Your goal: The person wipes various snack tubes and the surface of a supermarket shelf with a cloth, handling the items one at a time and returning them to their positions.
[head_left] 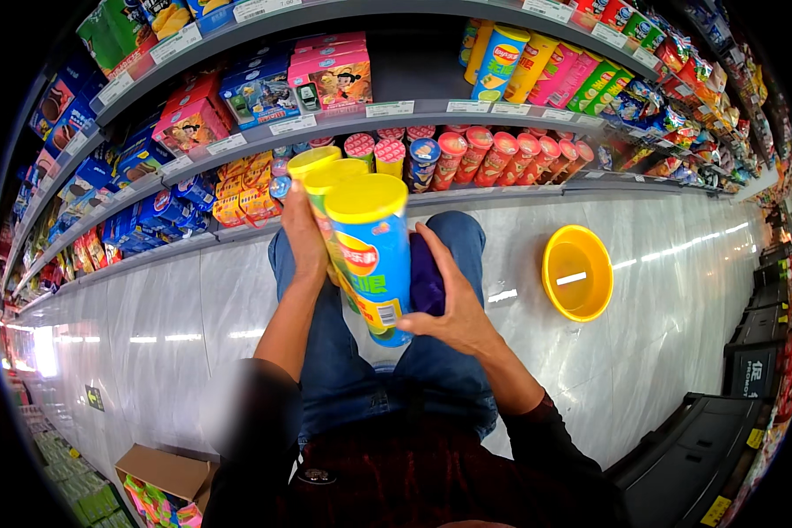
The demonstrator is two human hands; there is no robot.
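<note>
Yellow-lidded cylindrical snack canisters (394,255), the foremost with a blue body, sit bunched between both hands above a lap in blue jeans (453,378).
The left hand (306,236) clasps the bunch from its left, fingers curled round, tips out of sight; the right hand (458,306) presses from the other side, thumb against the foremost canister's lower body, fingers stretched beside a dark purple, cloth-like bundle (427,280). From here I can't tell whether that bundle is gripped or merely pinned. The step in hand looks like a two-handed hold, before a grey shelf (430,109) and well apart from a round yellow plastic bucket (601,264). The next move, I'd judge, calls for even pressure from both palms so no canister slips.
</note>
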